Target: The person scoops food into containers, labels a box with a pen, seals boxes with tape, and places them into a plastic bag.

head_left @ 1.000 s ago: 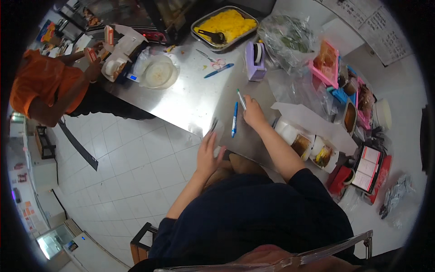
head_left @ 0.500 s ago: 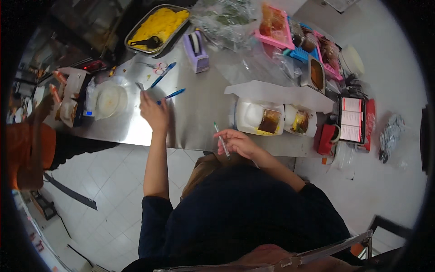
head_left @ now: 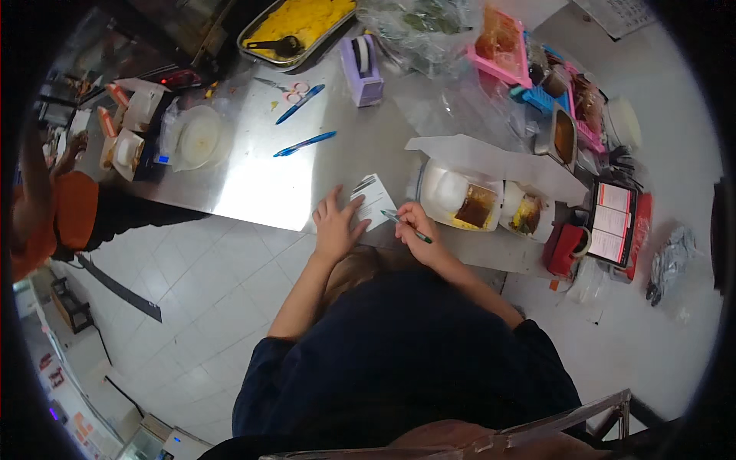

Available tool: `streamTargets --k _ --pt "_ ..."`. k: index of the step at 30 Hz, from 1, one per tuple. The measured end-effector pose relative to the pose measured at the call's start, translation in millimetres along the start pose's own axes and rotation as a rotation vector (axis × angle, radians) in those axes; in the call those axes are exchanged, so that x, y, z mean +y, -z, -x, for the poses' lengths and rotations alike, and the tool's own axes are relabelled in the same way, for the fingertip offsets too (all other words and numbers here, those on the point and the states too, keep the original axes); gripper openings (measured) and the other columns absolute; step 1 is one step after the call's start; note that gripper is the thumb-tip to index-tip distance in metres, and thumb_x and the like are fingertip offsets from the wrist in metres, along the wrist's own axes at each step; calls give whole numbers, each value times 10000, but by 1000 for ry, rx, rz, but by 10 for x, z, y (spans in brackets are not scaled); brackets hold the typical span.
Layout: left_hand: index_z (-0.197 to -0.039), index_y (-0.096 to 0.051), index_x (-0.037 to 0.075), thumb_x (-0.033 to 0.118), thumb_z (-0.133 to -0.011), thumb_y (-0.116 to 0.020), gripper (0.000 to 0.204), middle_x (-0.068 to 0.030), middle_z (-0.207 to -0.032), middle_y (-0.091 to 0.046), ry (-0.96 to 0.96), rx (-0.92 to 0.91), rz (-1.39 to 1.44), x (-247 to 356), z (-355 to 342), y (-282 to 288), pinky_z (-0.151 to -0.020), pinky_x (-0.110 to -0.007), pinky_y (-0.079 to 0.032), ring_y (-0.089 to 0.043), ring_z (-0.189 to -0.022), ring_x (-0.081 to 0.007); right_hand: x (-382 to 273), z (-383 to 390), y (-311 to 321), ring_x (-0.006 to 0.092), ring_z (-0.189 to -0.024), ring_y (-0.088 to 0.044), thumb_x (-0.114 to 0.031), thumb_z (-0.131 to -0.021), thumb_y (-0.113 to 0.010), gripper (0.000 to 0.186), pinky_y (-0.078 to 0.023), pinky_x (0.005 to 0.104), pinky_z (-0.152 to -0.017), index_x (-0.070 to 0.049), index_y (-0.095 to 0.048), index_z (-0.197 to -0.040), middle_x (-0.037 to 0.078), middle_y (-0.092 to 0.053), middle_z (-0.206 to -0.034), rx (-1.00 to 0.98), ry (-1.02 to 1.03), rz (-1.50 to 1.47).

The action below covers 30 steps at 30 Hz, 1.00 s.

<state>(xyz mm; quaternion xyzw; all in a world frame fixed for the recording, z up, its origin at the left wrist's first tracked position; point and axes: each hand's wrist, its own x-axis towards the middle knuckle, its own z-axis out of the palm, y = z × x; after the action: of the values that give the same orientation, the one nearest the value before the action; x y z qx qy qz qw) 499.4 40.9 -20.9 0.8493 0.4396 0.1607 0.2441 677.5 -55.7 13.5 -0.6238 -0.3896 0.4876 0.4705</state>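
Note:
A small white paper slip (head_left: 376,208) lies on the steel table (head_left: 261,188) near its front edge. My left hand (head_left: 335,228) is open, fingers spread, at the slip's left side and touching it. My right hand (head_left: 420,232) grips a pen (head_left: 401,224) with its point on or just over the slip. Two blue pens (head_left: 304,143) lie beyond, with pink-handled scissors (head_left: 295,94). Right of my hands are food boxes (head_left: 458,192) with rice and dark food.
At left, an orange-clad co-worker (head_left: 74,203) stands by boxes (head_left: 127,153). At back are a rice tray (head_left: 299,19), purple tape dispenser (head_left: 360,73) and plastic bags (head_left: 418,34). Pink and blue baskets (head_left: 498,57), a tablet (head_left: 612,222) and red dispenser (head_left: 566,247) crowd the right.
My left hand has brought the paper slip down to the front edge. My right hand has moved from over the table to the slip, pen now pointing at it.

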Motion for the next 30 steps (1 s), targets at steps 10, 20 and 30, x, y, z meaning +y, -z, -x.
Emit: streamTargets --k 10,20,30 --pt "-1147 -605 253 291 -640 -768 534 -131 -1418 -270 -44 -47 35 -132 -18 56 -947 -467 -293 -342 -1193 -359 6 -296 -189 197 -611 -588 -78 -820 -570 129 -443 295 -580 -18 -474 -883 128 -576 -671 -339 219 349" --pt "-1130 -612 258 308 -633 -773 524 -116 -1420 -275 -48 -32 45 -156 -15 54 -920 -452 -302 -365 -1165 -340 41 -314 -175 266 -565 -545 -133 -811 -566 142 -390 356 -525 -29 -483 -863 157 -553 -653 -250 204 356" --pt "-1132 -610 260 290 -625 -776 535 -119 -1426 -272 -66 -13 61 -167 -10 55 -923 -444 -297 -364 -1165 -334 173 -269 -71 278 -591 -584 -106 -811 -553 121 -413 341 -537 -19 -476 -846 167 -569 -665 -96 158 278"
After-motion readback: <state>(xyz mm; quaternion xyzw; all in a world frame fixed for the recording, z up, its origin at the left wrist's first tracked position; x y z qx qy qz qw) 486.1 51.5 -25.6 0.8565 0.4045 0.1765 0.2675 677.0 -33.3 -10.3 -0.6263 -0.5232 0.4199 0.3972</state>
